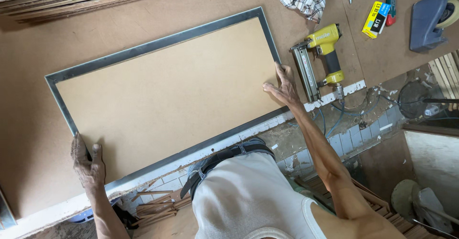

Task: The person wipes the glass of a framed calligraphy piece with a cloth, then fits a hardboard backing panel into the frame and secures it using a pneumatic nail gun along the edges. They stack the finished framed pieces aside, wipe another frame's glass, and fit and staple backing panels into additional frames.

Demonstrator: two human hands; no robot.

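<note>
A big picture frame [165, 83] lies flat on the brown workbench [28, 67], back side up, and it stretches between the person's two hands. The left hand [87, 162] grips the frame's near corner, with the thumb on top of the board and the other fingers curled around the grey edge. The right hand [283, 87] rests on the far short end of the frame, fingers spread and pressed flat on the board right by the rim. The frame is a long rectangle with a thin grey metal-looking rim and a plain tan backing board filling the middle. It sits slanted on the bench. Just past the right hand lies a yellow nail gun [319, 57], close to the frame but not touching it.
</note>
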